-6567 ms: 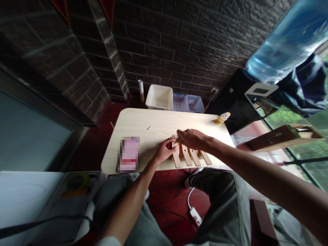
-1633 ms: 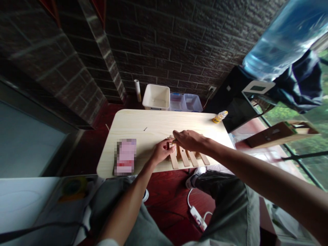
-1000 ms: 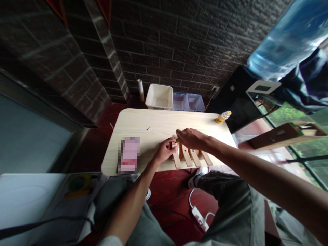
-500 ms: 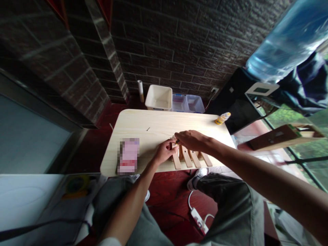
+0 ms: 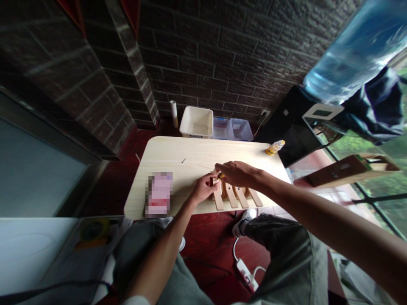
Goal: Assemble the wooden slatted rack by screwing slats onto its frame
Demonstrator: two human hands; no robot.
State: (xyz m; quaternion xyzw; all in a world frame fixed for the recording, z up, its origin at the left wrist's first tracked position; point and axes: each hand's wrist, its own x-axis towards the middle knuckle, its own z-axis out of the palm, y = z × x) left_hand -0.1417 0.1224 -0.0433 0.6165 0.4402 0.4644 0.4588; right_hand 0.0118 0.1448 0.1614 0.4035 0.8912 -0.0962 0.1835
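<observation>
A wooden rack with several slanting slats (image 5: 231,195) lies at the near edge of the table, dark round spots on some slats. My left hand (image 5: 204,187) is closed around the upper end of the leftmost slat (image 5: 218,200), steadying it between thumb and fingers. Over the same end, my right hand (image 5: 237,171) comes in from the right with curled fingers. It grips what looks like a small yellow-and-black screwdriver (image 5: 221,175), mostly hidden by the fingers. The tool's tip and its contact with the wood cannot be made out.
On the pale table (image 5: 171,148) are a pixelated pink phone-like item (image 5: 159,195), a thin dark piece (image 5: 183,161) and a clear bottle with yellow ends (image 5: 275,147). Behind stand a cream bin (image 5: 196,122) and clear tubs (image 5: 241,129). A power strip (image 5: 247,274) lies on the floor.
My right hand has turned slightly, and more of the yellow handle shows between its fingers. My left hand and the wooden rack stay in place; the view has shifted a little.
</observation>
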